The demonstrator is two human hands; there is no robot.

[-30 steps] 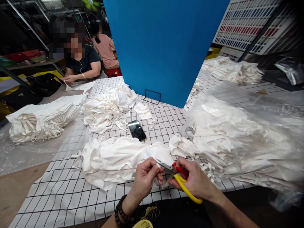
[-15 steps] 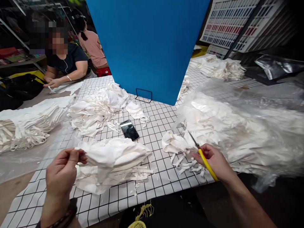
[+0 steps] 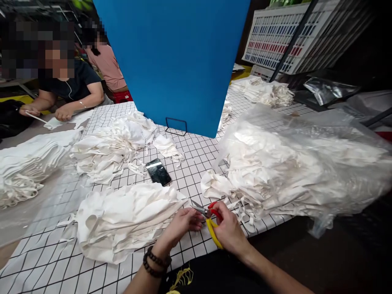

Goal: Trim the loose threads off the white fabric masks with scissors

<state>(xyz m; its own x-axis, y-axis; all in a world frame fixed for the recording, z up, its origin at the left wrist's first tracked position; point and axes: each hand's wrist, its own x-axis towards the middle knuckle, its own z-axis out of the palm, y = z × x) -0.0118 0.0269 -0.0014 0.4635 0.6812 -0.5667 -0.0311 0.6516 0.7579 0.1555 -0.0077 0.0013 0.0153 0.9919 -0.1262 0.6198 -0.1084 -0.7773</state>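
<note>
My right hand (image 3: 229,232) grips a pair of scissors (image 3: 213,230) with one yellow and one red handle loop. The slightly parted blades point left. At their tips is my left hand (image 3: 183,224), its fingers curled and closed; what is between them, if anything, is too small to make out. A beaded bracelet circles the left wrist. Just left of this hand lies a stack of white cloth pieces (image 3: 119,216) with thin straps. Close to the right hand, more white straps (image 3: 245,214) trail from a loose cloth heap.
A phone (image 3: 158,172) lies on the checked tablecloth (image 3: 192,163). At right, a clear plastic bag (image 3: 306,163) bulges with white cloth. A blue board (image 3: 180,61) stands at the back. Other cloth piles (image 3: 113,143) lie at left, where a co-worker (image 3: 73,90) handles white cloth.
My left hand has moved right from the far end of the cloth stack to the scissor tips. The scissors have come left and down in my right hand. The view has shifted rightward.
</note>
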